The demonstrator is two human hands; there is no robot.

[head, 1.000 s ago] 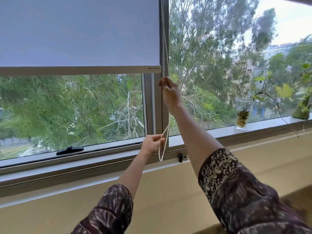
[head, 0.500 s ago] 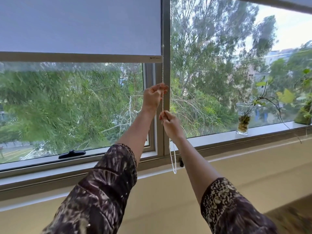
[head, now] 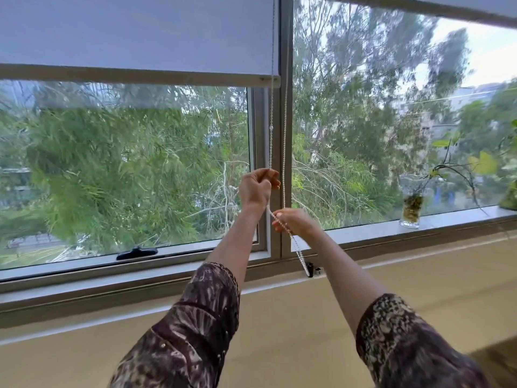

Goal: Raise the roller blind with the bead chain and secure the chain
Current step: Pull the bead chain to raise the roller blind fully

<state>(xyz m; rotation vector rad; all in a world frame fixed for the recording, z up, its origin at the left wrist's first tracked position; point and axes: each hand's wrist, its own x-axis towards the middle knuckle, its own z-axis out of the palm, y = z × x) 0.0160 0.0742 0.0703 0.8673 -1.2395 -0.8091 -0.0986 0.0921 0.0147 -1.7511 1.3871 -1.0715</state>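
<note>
The pale grey roller blind (head: 134,32) covers the top of the left window pane; its bottom bar (head: 140,77) hangs about a fifth of the way down the view. The white bead chain (head: 284,121) drops as two strands along the central window post. My left hand (head: 256,189) is closed around the left strand at mid height. Just below and to the right, my right hand (head: 293,221) pinches the chain. The chain's loop runs down to a small black chain holder (head: 310,268) on the frame under the sill.
A black window handle (head: 137,252) sits on the left pane's lower frame. A glass vase with a trailing plant (head: 410,208) stands on the right sill, with another plant (head: 510,197) at the far right edge. Beige wall lies below the window.
The blind's bottom bar has risen. My left hand moved from low on the chain up to grip it high, while my right hand came down with the chain.
</note>
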